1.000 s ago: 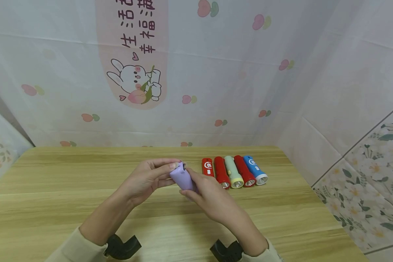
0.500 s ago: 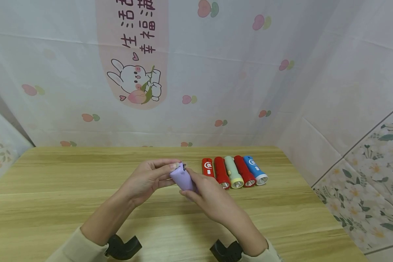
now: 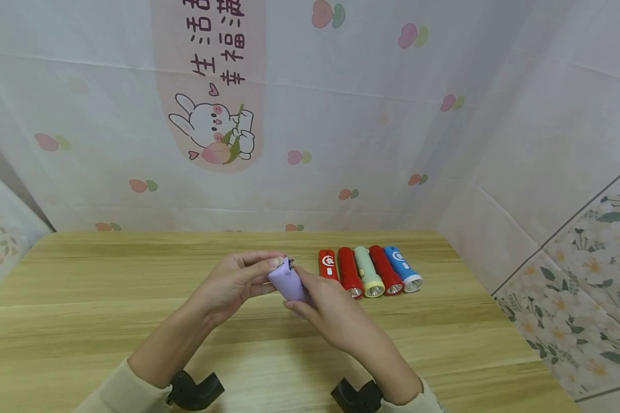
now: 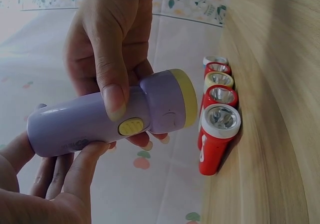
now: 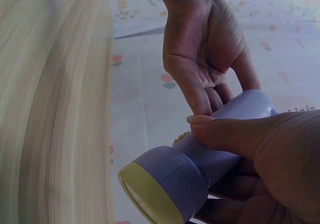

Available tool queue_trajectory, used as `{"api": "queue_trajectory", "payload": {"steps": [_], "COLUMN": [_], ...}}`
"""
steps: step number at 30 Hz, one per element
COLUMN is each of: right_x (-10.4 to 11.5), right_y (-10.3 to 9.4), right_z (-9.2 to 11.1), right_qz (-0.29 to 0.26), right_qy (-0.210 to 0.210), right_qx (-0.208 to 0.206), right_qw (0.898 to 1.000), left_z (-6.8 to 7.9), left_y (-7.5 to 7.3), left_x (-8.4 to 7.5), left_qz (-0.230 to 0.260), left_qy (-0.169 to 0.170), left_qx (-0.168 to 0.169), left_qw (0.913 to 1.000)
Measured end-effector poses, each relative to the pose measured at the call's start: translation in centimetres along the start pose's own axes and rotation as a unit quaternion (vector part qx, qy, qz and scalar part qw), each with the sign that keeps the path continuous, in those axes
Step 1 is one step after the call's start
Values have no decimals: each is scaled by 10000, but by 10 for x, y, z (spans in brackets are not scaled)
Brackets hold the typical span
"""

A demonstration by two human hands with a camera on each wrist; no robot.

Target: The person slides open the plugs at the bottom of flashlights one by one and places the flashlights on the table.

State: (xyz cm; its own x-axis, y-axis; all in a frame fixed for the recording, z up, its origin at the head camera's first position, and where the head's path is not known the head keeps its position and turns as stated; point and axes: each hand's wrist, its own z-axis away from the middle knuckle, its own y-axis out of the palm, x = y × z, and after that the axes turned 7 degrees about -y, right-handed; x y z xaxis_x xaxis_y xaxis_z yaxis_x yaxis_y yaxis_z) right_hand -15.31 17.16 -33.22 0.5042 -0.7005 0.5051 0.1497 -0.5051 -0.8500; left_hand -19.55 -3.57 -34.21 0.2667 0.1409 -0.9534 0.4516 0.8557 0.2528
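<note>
A purple flashlight with a yellow front ring and a yellow ribbed switch is held above the table between both hands. My left hand pinches its tail end, thumb on one side and fingers on the other. My right hand grips the body near the head; in the left wrist view its thumb lies along the barrel just above the switch. Small metal prongs stick out at the tail end in the head view. The lamp head points down and toward the right hand, mostly hidden there.
Right of the hands, several flashlights lie side by side on the wooden table: red ones, a pale green one and a blue one. A printed curtain hangs behind the table.
</note>
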Motion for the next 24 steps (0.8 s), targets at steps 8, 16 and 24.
{"api": "queue_trajectory", "payload": {"steps": [8,16,24], "right_x": [0,0,0], "right_y": [0,0,1], "right_z": [0,-1,-1], "right_qz": [3,66,64], "right_qy": [17,7,12], "right_qx": [17,-12,5], "right_qw": [10000,10000,10000], "left_z": [1,-1,1], "left_y": [2,2,2], "left_x": [1,2,1], "left_qz": [-10,7,-42], "left_qy": [29,10,6], "left_qx": [-12,-34,-54], "left_qw": [10000,10000,10000]}}
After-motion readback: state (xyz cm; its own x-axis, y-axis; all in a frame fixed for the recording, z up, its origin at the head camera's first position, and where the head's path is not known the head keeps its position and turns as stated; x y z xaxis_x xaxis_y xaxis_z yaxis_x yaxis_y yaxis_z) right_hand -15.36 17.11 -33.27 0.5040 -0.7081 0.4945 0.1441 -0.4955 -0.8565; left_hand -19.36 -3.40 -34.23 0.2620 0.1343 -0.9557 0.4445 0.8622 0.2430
